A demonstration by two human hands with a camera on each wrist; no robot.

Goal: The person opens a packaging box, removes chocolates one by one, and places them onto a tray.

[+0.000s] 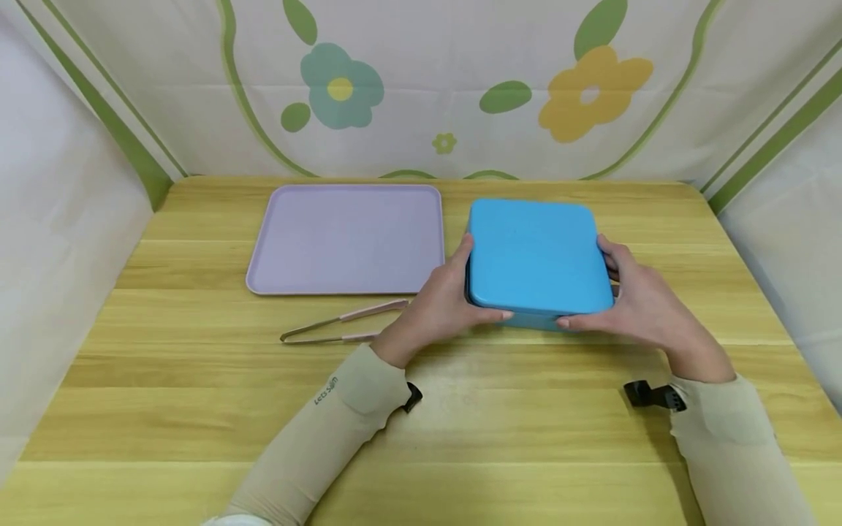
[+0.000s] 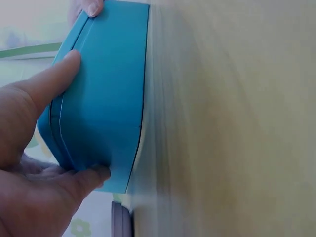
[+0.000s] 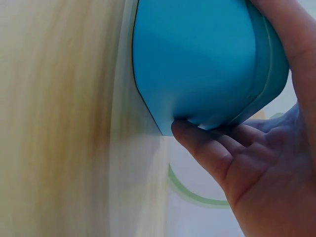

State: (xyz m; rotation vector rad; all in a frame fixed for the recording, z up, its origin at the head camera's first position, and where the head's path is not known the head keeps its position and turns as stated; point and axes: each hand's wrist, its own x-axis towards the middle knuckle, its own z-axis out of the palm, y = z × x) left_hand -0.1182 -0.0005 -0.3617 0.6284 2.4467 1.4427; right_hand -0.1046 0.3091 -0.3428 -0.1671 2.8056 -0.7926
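Observation:
A blue lidded box point(image 1: 539, 256) with rounded corners is held between both hands, its lid on top. My left hand point(image 1: 437, 307) grips its left side, with the thumb along the front and the fingers at the side. The right hand point(image 1: 641, 303) grips the opposite side in the same way. In the left wrist view a seam runs round the box point(image 2: 106, 89) below the lid. The right wrist view shows fingers against the box's side wall point(image 3: 197, 59). Whether its underside touches the table cannot be told.
A flat lilac tray point(image 1: 349, 237) lies left of the box, near the table's back edge. In front of it lie tongs point(image 1: 342, 318) with pale pink arms, their right end partly behind my left hand. A flower-patterned cloth point(image 1: 421, 88) hangs behind the wooden table point(image 1: 460, 438).

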